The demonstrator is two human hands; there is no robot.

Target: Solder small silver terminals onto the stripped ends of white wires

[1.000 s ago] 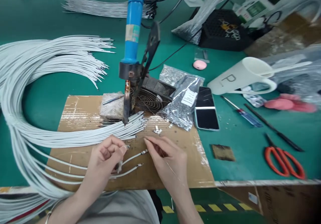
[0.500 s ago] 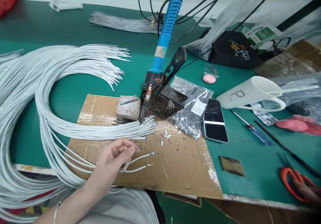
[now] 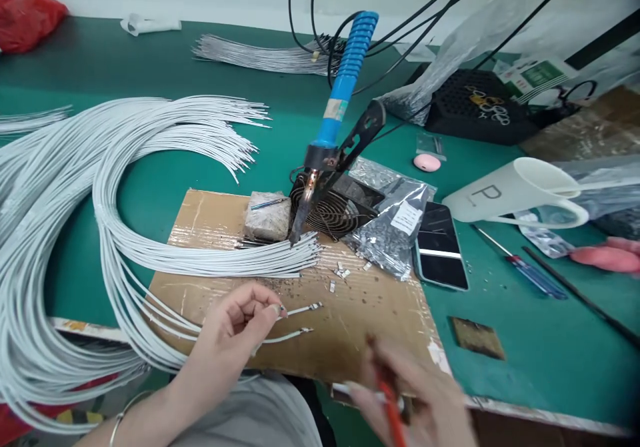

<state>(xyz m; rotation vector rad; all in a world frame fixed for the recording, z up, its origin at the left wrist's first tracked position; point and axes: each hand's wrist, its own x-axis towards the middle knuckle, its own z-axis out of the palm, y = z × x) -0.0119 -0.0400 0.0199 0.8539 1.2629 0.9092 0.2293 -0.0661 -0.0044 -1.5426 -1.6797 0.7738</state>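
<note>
Head view: left grip (image 3: 239, 323) pinching likely light, floppy white wire (image 3: 283, 310) near its tip above cardboard (image 3: 350, 323); right grip (image 3: 427, 393) holding blurred red-handled tool (image 3: 392, 407) at cardboard's near edge.

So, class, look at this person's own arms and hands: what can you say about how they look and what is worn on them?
The left hand is ungloved, and a thin, pale metallic bangle circles that wrist. No sleeve shows on the left forearm. The right hand also looks ungloved but is too blurred to make out small details.
</note>
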